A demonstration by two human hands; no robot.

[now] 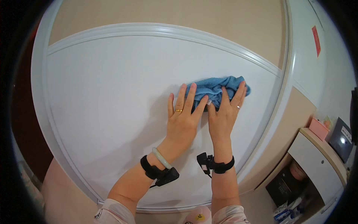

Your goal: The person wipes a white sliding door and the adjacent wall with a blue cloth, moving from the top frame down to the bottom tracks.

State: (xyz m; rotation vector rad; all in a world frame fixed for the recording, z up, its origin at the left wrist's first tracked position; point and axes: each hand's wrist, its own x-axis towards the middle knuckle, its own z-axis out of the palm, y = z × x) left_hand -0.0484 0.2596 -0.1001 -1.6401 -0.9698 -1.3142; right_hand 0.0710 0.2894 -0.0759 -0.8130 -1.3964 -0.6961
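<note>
A crumpled blue cloth (214,84) lies pressed against the white lower panel (112,92) of a sliding wardrobe door. My right hand (225,116) holds it from the right, with fingers spread over its folds and right end. At the cloth's left end, my left hand (183,120) presses it with thumb, index and middle fingers. The ring and little fingers of that hand rest beyond the cloth, by the panel. Part of the cloth is hidden under my fingers. A small white tag (209,102) shows between the two thumbs.
A white moulded rail (156,29) crosses the door above the cloth, below a beige panel (167,12). At right stands a cabinet (316,159) bearing a pink box (318,128) and a dark flat box (341,138). Its lower opening holds a black box (285,186).
</note>
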